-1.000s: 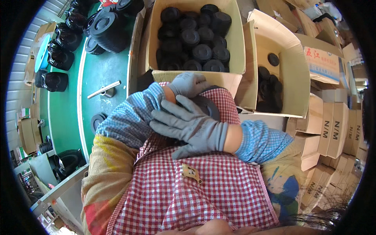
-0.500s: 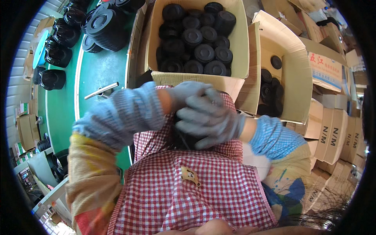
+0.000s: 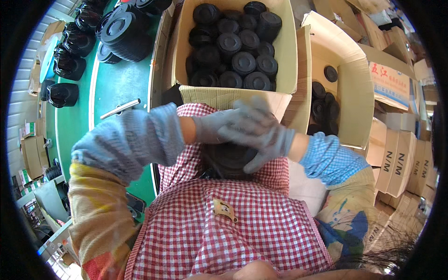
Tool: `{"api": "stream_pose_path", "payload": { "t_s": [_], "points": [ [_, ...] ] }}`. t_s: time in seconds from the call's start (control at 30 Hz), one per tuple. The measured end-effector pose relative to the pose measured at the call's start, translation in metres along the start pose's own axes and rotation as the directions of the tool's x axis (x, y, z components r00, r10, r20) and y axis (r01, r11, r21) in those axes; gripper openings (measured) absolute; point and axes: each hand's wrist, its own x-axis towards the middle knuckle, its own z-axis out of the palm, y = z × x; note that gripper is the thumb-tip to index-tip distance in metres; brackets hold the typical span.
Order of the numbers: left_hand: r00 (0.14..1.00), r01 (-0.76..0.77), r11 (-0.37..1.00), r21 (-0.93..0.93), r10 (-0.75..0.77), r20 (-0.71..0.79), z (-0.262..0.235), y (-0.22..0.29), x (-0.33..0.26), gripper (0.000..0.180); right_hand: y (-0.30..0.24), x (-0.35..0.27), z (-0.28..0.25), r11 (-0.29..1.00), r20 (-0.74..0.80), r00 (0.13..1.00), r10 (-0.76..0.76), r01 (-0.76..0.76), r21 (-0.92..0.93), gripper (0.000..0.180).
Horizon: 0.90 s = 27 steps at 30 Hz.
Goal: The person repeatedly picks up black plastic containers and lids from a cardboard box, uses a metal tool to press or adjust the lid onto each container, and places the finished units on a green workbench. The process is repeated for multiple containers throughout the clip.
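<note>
A round black lid-like piece (image 3: pixel 228 156) rests in my lap, close against the checked apron, its far part covered by my hands. My left hand (image 3: pixel 211 127), in a grey glove, reaches over the far left side of this piece; its fingers are hidden behind the other hand. Across those fingers lies my right hand (image 3: pixel 261 133), also gloved and blurred by motion. Its fingers are stretched out and its thumb points down beside the piece's right edge. Whether anything small sits between the hands is hidden.
A cardboard box (image 3: pixel 235 93) full of round black pieces stands just ahead. Right of it, another box (image 3: pixel 357 93) has several more. On the left, a green table (image 3: pixel 77 135) bears stacked black discs (image 3: pixel 123 35), glossy black housings (image 3: pixel 63 95) and a metal bar (image 3: pixel 120 108).
Both forearms have spread slightly outward. My left hand has moved left and down, and my right hand has shifted over it. More of the round black piece shows below them.
</note>
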Motion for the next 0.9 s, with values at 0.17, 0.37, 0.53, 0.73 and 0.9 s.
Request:
{"api": "stream_pose_path", "payload": {
  "t_s": [0.17,0.37,0.53,0.73,0.9],
  "points": [
    [0.589,0.72,0.687,0.1,-0.681,0.435,-0.004,0.005,0.062,0.04,-0.059,0.057,0.02,0.968,-0.179,0.974,0.138,-0.171,-0.182,0.056],
    [0.808,0.576,0.765,-0.287,-0.586,0.06,0.014,0.0,0.007,0.035,-0.012,0.023,0.005,0.937,-0.398,0.864,-0.308,0.204,-0.283,0.057],
    [0.939,0.111,0.95,0.291,-0.197,0.283,-0.04,0.043,0.052,0.03,-0.009,0.018,0.001,0.991,-0.029,0.992,-0.119,0.117,-0.057,0.062],
    [0.538,0.741,0.664,0.099,-0.676,0.504,-0.024,0.014,0.07,0.039,-0.049,0.044,0.027,0.983,-0.222,0.972,0.074,-0.109,-0.149,0.055],
    [0.997,-0.051,0.986,-0.157,0.041,-0.067,-0.031,0.0,0.018,0.032,0.01,0.011,0.006,0.938,0.096,0.993,0.067,-0.096,0.333,0.076]
  ]
}}
